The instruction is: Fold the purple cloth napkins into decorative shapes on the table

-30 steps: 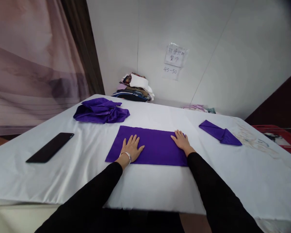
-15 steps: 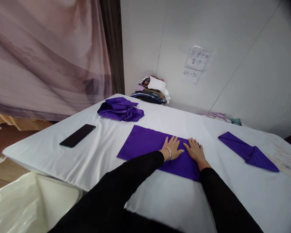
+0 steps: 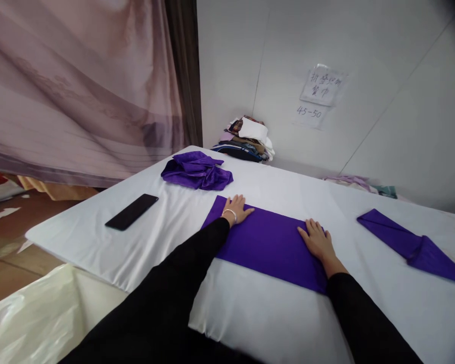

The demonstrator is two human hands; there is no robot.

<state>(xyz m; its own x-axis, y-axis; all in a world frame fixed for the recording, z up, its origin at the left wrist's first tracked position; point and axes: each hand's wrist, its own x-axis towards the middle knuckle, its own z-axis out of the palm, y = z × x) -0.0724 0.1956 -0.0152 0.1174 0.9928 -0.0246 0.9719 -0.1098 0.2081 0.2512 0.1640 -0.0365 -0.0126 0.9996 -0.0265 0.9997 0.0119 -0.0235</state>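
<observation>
A purple cloth napkin (image 3: 269, 242), folded into a flat rectangle, lies on the white-covered table (image 3: 265, 308) in front of me. My left hand (image 3: 237, 209), with a silver bangle at the wrist, rests flat on the napkin's far edge toward its left end, fingers spread. On the right end my right hand (image 3: 317, 239) lies with its fingers stretched over the far right corner. Farther right is another purple napkin (image 3: 413, 245), folded to a pointed shape. A crumpled heap of purple cloth (image 3: 197, 171) sits at the back left.
A black phone (image 3: 132, 212) lies on the table's left side. Stacked folded clothes (image 3: 246, 139) stand at the far edge by the wall, which bears handwritten paper signs (image 3: 322, 88). A bin with a pale plastic liner (image 3: 38, 318) is below at left; a pink curtain (image 3: 79, 91) hangs behind.
My left hand has slid left along the napkin, away from my right hand. My right hand stays on the right end. The view has shifted slightly left.
</observation>
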